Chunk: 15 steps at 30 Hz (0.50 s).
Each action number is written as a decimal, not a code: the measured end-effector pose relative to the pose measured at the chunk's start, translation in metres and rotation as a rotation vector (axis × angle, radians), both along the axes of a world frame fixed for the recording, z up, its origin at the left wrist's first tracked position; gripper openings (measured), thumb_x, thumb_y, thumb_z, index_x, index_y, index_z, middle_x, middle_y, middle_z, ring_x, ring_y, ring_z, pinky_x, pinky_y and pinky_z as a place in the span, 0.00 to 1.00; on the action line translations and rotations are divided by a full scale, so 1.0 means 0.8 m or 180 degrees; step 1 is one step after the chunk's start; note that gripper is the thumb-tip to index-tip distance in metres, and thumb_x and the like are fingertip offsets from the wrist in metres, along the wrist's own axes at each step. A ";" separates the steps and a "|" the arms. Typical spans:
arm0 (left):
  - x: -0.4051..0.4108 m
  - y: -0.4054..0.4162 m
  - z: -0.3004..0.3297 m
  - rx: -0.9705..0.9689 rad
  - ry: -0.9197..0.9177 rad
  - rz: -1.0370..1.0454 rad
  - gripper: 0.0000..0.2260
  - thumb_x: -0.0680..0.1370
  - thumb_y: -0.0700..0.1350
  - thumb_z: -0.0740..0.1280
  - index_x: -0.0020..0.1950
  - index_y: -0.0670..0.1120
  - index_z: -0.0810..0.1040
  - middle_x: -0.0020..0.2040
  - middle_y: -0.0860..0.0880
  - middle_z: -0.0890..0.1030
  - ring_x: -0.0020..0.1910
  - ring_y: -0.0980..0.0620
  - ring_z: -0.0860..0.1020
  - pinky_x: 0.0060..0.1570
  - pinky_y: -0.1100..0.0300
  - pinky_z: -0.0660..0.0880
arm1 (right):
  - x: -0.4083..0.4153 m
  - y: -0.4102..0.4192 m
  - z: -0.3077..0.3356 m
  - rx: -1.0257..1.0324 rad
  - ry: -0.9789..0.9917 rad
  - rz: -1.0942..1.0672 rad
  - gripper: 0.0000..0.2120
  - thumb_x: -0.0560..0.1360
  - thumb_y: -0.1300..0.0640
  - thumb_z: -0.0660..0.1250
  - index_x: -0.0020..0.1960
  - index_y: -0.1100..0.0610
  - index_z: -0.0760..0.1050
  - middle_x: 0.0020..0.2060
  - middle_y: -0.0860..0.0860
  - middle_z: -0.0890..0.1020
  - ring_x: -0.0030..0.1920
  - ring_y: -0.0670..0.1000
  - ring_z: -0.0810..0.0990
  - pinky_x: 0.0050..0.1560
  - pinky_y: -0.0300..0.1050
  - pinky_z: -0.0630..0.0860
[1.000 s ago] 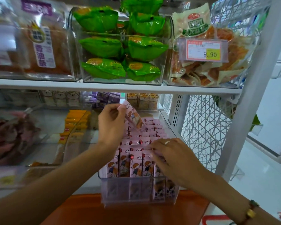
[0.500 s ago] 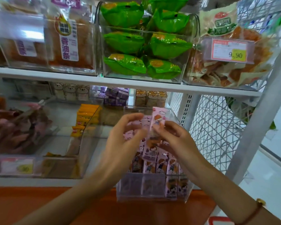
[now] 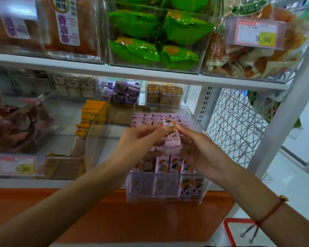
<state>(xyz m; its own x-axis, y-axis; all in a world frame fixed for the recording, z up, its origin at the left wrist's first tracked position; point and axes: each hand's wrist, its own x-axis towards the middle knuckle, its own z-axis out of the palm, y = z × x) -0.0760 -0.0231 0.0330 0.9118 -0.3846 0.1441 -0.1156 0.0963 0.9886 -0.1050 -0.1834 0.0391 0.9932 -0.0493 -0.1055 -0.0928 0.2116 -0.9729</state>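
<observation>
A small pink snack packet (image 3: 172,135) with a cartoon figure is held upright between both hands above a clear plastic bin (image 3: 161,193). My left hand (image 3: 137,141) pinches its left edge with thumb and fingertips. On the packet's right edge, my right hand (image 3: 202,154) pinches it with the fingers curled behind. The bin stands on the lower shelf and is filled with several rows of the same pink packets (image 3: 168,164).
A white upper shelf (image 3: 132,73) carries clear bins of green packets (image 3: 159,40), brown bread bags (image 3: 70,27) and orange-white snacks with a 9.90 tag (image 3: 257,34). Yellow packets (image 3: 89,118) lie in the neighbouring bin. A white upright post (image 3: 282,113) and wire mesh stand right. A red basket (image 3: 243,234) sits below.
My left hand lifted a packet from the bin. The right hand left the rows and came up to take its other edge. Both hands now hold it higher; the camera moved closer.
</observation>
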 end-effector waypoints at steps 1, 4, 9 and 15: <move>0.001 0.000 -0.001 0.0001 0.0058 -0.0045 0.13 0.73 0.52 0.70 0.55 0.52 0.81 0.42 0.59 0.84 0.41 0.65 0.81 0.35 0.69 0.77 | 0.000 -0.001 -0.001 0.0067 0.0055 0.0023 0.19 0.75 0.52 0.65 0.59 0.64 0.76 0.47 0.58 0.82 0.44 0.54 0.80 0.49 0.46 0.78; 0.001 0.000 -0.004 0.0159 -0.0113 -0.0042 0.10 0.74 0.48 0.70 0.55 0.54 0.80 0.43 0.58 0.84 0.42 0.64 0.81 0.35 0.71 0.76 | -0.001 -0.003 -0.002 0.0165 0.0070 0.0152 0.15 0.77 0.56 0.63 0.59 0.63 0.76 0.44 0.55 0.82 0.40 0.49 0.81 0.40 0.41 0.79; -0.003 -0.004 -0.006 0.0775 -0.1256 0.0233 0.11 0.76 0.47 0.68 0.54 0.62 0.76 0.50 0.65 0.80 0.51 0.66 0.77 0.47 0.69 0.77 | -0.002 -0.002 -0.003 -0.0067 -0.0327 -0.0174 0.16 0.75 0.59 0.67 0.63 0.55 0.75 0.47 0.52 0.85 0.46 0.51 0.84 0.44 0.44 0.81; -0.002 -0.002 0.002 0.0563 -0.0993 -0.0149 0.10 0.71 0.53 0.69 0.51 0.57 0.79 0.44 0.60 0.84 0.42 0.62 0.82 0.36 0.72 0.76 | -0.006 0.004 -0.003 -0.0584 -0.0698 -0.0782 0.22 0.66 0.51 0.75 0.57 0.55 0.75 0.46 0.51 0.84 0.42 0.47 0.84 0.38 0.38 0.79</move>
